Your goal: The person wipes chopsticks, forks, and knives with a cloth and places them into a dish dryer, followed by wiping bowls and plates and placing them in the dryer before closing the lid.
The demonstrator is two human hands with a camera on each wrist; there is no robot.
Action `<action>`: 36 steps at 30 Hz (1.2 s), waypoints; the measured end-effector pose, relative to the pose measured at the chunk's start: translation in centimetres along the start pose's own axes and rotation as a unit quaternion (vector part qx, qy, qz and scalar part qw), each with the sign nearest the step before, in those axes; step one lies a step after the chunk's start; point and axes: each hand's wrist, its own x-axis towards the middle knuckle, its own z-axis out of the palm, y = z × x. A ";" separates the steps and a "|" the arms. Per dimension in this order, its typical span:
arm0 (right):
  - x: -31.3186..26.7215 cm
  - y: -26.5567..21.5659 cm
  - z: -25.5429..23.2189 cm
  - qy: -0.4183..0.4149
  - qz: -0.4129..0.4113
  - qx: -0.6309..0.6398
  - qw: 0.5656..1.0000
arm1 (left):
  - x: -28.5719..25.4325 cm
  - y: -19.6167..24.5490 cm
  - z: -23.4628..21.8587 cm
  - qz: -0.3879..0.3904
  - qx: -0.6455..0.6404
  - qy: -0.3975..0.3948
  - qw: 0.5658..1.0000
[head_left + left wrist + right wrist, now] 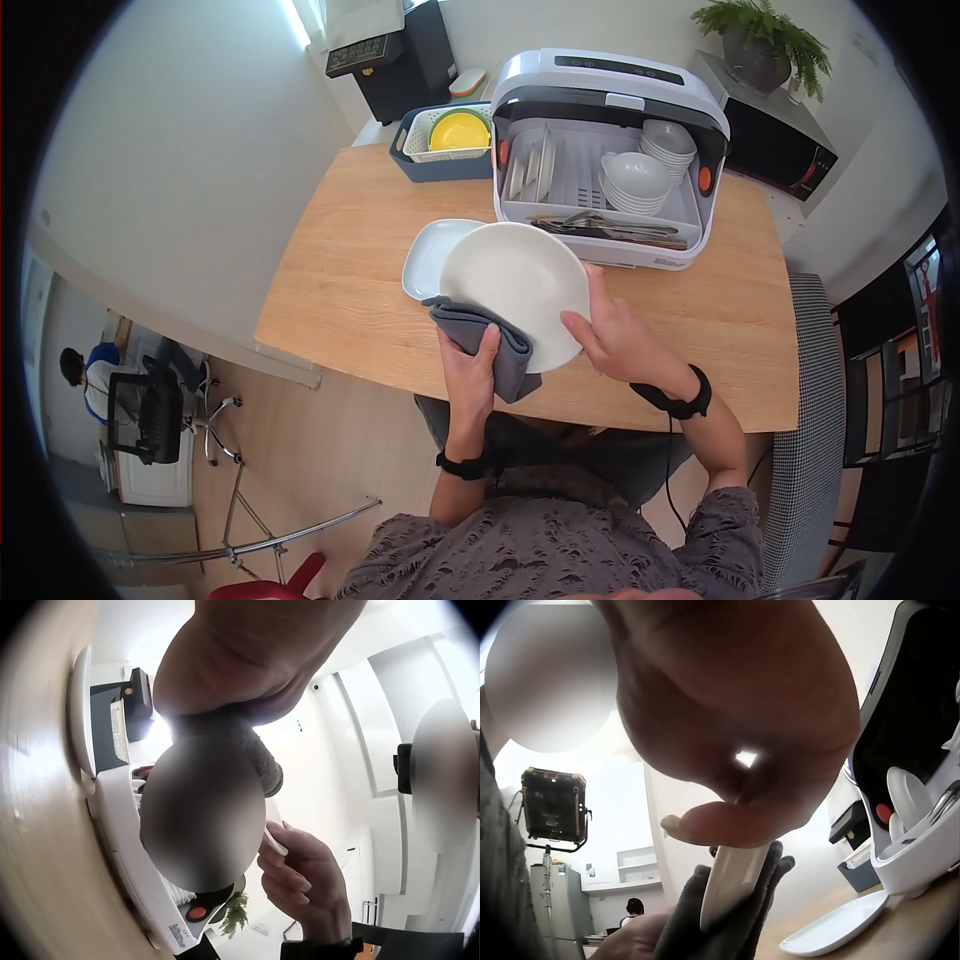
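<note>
Above the table's front part, a white round plate is held between both hands. My left hand grips a folded dark grey cloth, which wraps the plate's lower left edge. On the opposite side my right hand pinches the rim, thumb on the upper face. In the right wrist view the cloth covers both faces of the plate. A pale square-cornered plate lies on the table, partly hidden behind the round one.
An open white dish cabinet holds stacked bowls, upright plates and cutlery. Left of it stands a blue basin with a yellow bowl. A microwave is at the back right. Another person sits far left.
</note>
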 end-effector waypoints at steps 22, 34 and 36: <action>-1.9 -1.0 -5.8 -0.320 -0.015 -0.155 0.935 | -0.4 2.8 0.0 -0.022 0.275 -0.269 0.923; -3.1 1.5 -1.5 -0.055 0.158 0.163 0.972 | 0.6 -1.2 0.8 -0.033 -0.037 0.019 0.999; -2.9 2.3 -1.4 -0.050 0.095 0.146 0.984 | 0.3 -0.9 0.4 -0.019 0.009 0.001 1.000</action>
